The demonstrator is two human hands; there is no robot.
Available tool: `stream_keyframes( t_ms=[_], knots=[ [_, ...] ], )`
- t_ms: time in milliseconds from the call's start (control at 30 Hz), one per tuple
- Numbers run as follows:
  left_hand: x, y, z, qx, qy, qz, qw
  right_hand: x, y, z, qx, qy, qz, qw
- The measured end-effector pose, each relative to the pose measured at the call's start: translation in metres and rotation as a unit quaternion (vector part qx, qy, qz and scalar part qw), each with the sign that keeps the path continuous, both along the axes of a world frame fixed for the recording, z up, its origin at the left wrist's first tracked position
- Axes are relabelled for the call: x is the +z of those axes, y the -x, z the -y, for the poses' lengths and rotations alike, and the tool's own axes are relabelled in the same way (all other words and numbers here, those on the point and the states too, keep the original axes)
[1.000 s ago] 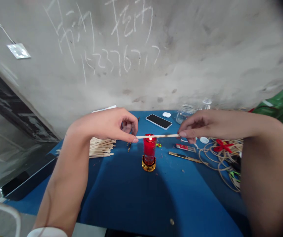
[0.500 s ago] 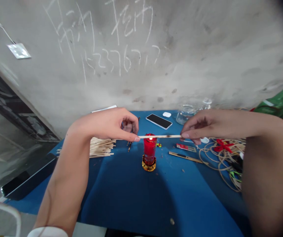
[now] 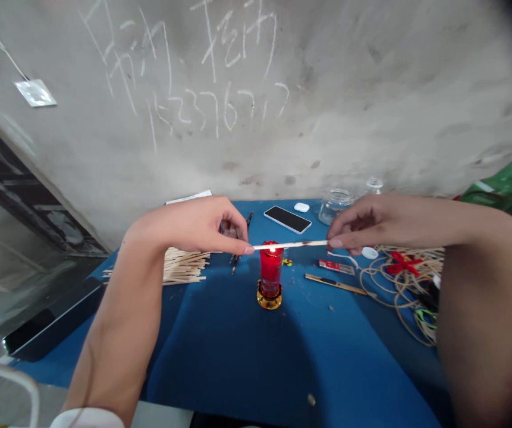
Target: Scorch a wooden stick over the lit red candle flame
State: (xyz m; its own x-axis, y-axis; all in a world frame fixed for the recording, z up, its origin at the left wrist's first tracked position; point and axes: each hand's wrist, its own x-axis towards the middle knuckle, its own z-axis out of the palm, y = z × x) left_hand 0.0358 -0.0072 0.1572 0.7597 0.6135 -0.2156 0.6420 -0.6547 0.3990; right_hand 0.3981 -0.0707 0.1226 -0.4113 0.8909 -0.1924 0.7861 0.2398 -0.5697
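Your left hand (image 3: 188,229) and right hand (image 3: 371,223) pinch wooden stick (image 3: 291,245) at both ends, level just above flame (image 3: 272,249) of red candle (image 3: 270,273); hold both grips firm

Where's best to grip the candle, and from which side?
Take the candle low on its red body, just above the gold base, from the near side. It stands upright with the flame and wooden stick at its top, so a low grip avoids both.
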Motion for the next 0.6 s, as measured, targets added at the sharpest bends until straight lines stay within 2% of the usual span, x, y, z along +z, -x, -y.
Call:
stream_keyframes(
  t_ms=[600],
  knots=[
    [0.0014, -0.0036, 0.0014, 0.010, 0.003, 0.001, 1.000, -0.0058, -0.0056, -0.0071, 0.009, 0.024, -0.003, 1.000]
  ],
)
